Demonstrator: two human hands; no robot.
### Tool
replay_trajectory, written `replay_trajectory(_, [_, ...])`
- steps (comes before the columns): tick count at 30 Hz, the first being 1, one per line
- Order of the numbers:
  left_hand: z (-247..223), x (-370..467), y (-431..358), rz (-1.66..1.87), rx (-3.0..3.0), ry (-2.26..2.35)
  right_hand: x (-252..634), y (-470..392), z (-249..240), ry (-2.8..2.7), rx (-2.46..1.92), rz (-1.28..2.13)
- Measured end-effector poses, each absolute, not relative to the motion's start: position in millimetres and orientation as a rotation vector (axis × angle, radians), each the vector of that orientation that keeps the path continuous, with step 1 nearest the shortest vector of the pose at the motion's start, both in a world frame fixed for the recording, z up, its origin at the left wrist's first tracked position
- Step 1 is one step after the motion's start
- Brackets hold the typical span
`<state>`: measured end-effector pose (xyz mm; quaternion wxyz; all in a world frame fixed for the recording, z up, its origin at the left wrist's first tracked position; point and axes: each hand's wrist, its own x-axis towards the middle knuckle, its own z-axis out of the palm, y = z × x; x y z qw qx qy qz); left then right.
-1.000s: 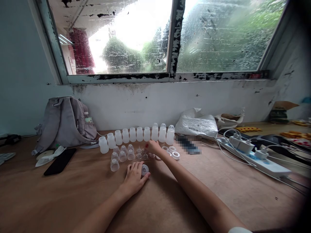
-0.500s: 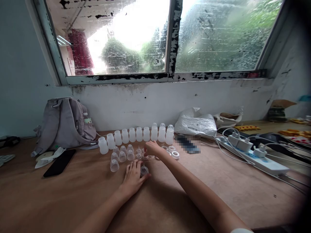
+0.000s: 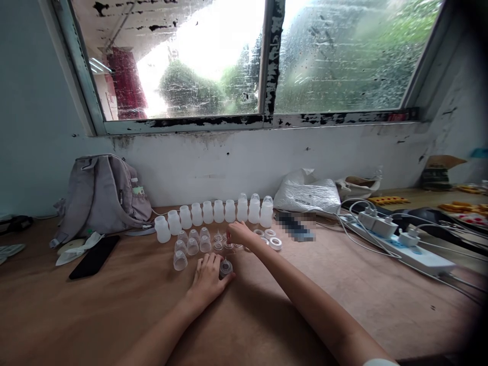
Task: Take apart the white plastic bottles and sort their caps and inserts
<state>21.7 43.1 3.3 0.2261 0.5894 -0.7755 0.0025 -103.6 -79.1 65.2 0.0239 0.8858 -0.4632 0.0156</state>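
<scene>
My left hand rests on the table, thumb and fingers closed around a round bottle collar with a thin tip pointing up from its middle. Beyond it, my right hand reaches down with pinched fingers on a clear bottle nipple; the fingertips partly cover it. More clear nipples stand close by. Right of these lie several white collar rings, some partly behind my right forearm. Several clear bottle caps stand to the left of my hands.
Several frosted baby bottles form a row at the back; the three at the right wear clear caps. A backpack and a black phone are on the left. A silver bag and a power strip with cables are on the right.
The collar in my left hand has shifted very slightly and sits a little closer into the grip. My right hand stays over the same nipple.
</scene>
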Motion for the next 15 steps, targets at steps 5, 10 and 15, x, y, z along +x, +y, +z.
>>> replay_trajectory(5, [1.4,22.3,42.6,0.028,1.643,-2.137,-99.9,-75.3,65.7,-1.375,2.768,0.147])
replay_trajectory(10, [0.5,22.1,42.3,0.046,1.654,-2.144,-87.5,-69.1,55.0,-1.301,2.781,0.225])
replay_trajectory(15, [-0.6,21.6,41.8,0.058,1.637,-2.129,-83.8,-70.7,45.1,-1.291,2.812,0.201])
